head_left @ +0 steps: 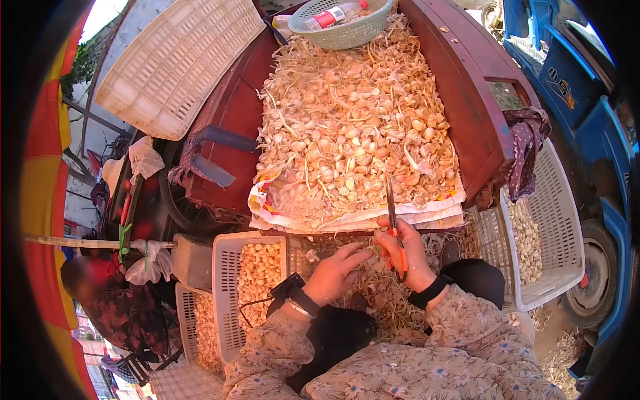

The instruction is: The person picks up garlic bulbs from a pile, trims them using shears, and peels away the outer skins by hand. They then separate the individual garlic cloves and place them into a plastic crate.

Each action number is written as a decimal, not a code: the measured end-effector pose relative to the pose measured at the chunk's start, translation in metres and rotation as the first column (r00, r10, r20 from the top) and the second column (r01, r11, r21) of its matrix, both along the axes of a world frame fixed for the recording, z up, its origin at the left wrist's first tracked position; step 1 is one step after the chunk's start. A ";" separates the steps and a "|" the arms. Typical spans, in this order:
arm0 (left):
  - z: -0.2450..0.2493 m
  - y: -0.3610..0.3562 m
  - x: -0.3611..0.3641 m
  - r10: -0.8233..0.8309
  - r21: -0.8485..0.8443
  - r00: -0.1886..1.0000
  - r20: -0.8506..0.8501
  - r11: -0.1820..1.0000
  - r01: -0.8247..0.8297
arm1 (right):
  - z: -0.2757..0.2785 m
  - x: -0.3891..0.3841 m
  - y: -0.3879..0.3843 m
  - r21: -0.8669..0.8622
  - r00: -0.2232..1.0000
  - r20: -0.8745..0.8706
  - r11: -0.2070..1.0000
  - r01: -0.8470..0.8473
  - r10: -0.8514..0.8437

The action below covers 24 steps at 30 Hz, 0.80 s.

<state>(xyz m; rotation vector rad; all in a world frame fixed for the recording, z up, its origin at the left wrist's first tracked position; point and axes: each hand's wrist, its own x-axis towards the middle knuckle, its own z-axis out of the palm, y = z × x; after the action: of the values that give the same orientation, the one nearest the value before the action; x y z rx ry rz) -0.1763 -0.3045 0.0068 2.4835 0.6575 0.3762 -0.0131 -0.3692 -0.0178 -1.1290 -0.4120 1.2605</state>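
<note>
My right hand is closed around a pair of scissors with orange-red handles. The dark blades point up toward the garlic heap and look closed together. To its left, my left hand is held with its fingers stretched out and apart, and I see nothing in it. Both hands hover above my lap, just in front of the cart's edge. A large heap of garlic bulbs, with dry stems and loose skins, fills the cart bed. A white printed sheet lies under the heap's near edge.
White plastic crates of garlic stand low at my left, and another crate at my right. A green basket holding a bottle sits atop the heap. Red cart walls flank it. Another person sits at far left.
</note>
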 end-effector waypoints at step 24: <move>0.018 0.108 -0.034 0.740 -0.598 0.673 0.011 0.544 -0.588 | 0.007 -0.002 0.001 -0.031 0.999 -0.031 0.999 -0.008 0.007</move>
<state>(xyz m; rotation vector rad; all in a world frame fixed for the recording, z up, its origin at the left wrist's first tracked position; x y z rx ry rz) -0.2101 -0.1964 0.0247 1.4945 1.3885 0.6748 -0.0150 -0.3685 -0.0113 -1.1336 -0.3749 1.2934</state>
